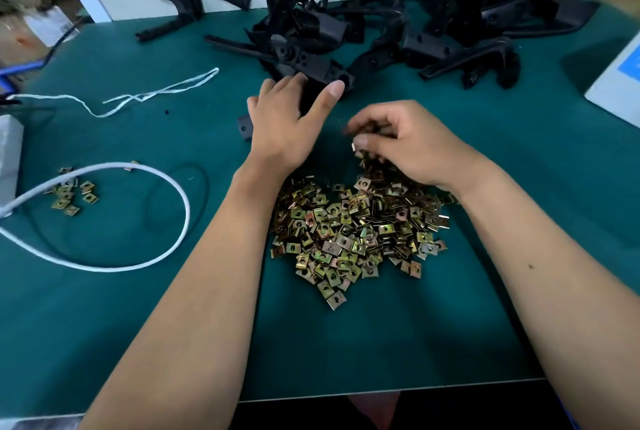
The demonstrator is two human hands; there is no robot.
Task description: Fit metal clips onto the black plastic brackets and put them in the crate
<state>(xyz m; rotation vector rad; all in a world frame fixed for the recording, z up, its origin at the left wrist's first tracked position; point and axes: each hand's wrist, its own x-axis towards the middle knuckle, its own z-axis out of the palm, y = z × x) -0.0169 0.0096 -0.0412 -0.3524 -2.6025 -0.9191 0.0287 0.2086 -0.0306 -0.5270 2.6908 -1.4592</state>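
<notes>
We noted left hand (282,118) clamped on black bracket (313,90) at pile's near edge, steadying it. Right hand (398,142) fingers pinched clips at far edge of clip heap (356,228), ready for fitting. Crate unseen.

Brass clips (353,232) heaped; black brackets (398,31) piled behind.
</notes>
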